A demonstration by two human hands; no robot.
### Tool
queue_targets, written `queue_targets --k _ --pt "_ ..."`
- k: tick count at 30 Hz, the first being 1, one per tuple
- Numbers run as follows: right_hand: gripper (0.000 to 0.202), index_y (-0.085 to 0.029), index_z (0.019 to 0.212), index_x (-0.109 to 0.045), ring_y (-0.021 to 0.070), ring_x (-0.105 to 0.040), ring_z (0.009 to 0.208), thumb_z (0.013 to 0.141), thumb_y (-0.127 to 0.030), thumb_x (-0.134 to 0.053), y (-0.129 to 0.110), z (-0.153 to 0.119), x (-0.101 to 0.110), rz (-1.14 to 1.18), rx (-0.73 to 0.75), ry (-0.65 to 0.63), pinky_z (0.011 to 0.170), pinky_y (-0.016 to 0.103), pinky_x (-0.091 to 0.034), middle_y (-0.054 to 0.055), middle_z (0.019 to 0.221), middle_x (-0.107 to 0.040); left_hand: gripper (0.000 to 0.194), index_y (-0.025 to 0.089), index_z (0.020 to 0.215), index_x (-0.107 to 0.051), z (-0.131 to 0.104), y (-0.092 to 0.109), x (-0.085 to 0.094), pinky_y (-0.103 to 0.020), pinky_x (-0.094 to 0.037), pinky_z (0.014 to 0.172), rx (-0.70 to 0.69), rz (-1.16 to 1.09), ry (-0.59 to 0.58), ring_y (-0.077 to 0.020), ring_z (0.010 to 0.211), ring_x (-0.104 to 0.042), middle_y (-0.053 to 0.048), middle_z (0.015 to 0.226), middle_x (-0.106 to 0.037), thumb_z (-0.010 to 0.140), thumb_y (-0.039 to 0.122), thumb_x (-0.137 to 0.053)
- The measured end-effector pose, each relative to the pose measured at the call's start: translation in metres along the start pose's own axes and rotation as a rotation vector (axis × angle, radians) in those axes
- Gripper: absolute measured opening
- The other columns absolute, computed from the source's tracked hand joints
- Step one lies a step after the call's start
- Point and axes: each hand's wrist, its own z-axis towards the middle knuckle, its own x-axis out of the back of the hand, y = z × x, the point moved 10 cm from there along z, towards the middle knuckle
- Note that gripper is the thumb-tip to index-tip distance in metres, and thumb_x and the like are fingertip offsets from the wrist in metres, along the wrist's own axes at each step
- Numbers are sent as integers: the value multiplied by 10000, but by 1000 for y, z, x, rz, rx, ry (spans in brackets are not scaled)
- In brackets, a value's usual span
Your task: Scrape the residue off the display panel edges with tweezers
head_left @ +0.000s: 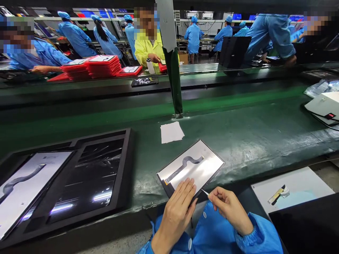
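A display panel point(195, 170) with a silvery white back lies tilted at the near edge of the green bench. A dark curved flex cable point(185, 163) runs across its back. My left hand point(178, 204) rests on the panel's near part, fingers stretched flat, thumb by the near edge. My right hand point(228, 204) is closed in a pinch on a thin white pointed piece point(204, 192), whose tip meets the panel's right-hand near edge. Whether this piece is a tool or a strip, I cannot tell. Beyond the panel lies a small stack of white sheets point(172, 132).
At left, a black foam tray point(128, 151) bears another panel point(39, 173) with a flex cable. A wrapped post point(174, 81) rises from the bench point(238, 120). Right of me is a white board point(299, 187) with a small scrap. Red stacks point(103, 67) and several co-workers are across.
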Motion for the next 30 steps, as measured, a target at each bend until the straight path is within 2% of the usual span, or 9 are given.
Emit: queue_targets --k 6,13,17,19,21,24,26,28,30 --pt "546 -203 627 -505 13 -212 349 596 -688 -753 14 1 -13 261 -167 -90 381 205 -129 -105 460 -439 338 108 1320 -569 -1 -2 -2 -448 -526 1073 22 -9 0 -259 1290 -595 -143 1328 -667 989 109 -497" --pt "595 -193 680 -524 -5 -209 326 571 -732 -752 17 -4 -21 314 -265 -193 359 189 -72 -104 495 -445 477 228 1364 -590 -3 0 -9 -483 -494 1094 -6 40 -112 -275 1388 -489 -86 1467 -559 964 26 -425" --pt "634 -206 723 -500 -3 -183 337 571 -778 -729 20 -6 -28 323 -283 -209 358 181 -78 -118 502 -420 485 218 1354 -602 -3 3 -9 -493 -479 1100 -40 68 -116 -287 1416 -446 -114 1475 -546 955 15 -416" --pt "656 -231 714 -439 10 -187 342 579 -823 -686 22 -6 -29 297 -250 -175 355 183 -99 -125 495 -400 480 208 1358 -598 -2 4 -10 -495 -472 1106 -55 81 -116 -295 1425 -431 -125 1475 -545 950 19 -428" --pt "639 -245 703 -407 41 -252 365 628 -836 -639 16 -6 -22 190 -136 -95 363 191 -172 -117 497 -391 480 207 1359 -598 -2 5 -10 -493 -465 1114 -58 92 -115 -298 1429 -422 -123 1479 -540 945 23 -438" --pt "508 -248 702 -441 111 -439 470 809 -731 -554 -5 -10 -10 -113 129 39 453 227 -333 -66 536 -467 478 206 1353 -603 -2 5 -9 -489 -459 1121 -51 98 -104 -296 1429 -422 -119 1484 -536 941 24 -442" --pt "428 -255 717 -457 138 -503 495 915 -635 -462 -17 -16 -7 -290 250 82 501 248 -377 -48 549 -513 479 206 1357 -599 -2 5 -10 -487 -462 1120 -48 96 -102 -295 1424 -430 -117 1487 -533 943 25 -440" --pt "411 -263 715 -447 141 -508 446 962 -586 -388 -21 -18 -6 -382 285 91 501 254 -386 -56 519 -503 492 201 1394 -563 -3 4 -11 -479 -462 1122 -44 87 -101 -284 1414 -448 -105 1480 -543 951 28 -435" --pt "420 -263 703 -441 135 -499 405 975 -573 -358 -19 -17 -6 -398 254 56 500 251 -390 -66 489 -490 520 170 1468 -471 -3 1 -11 -453 -460 1127 -22 65 -91 -261 1397 -475 -100 1452 -574 964 43 -436"
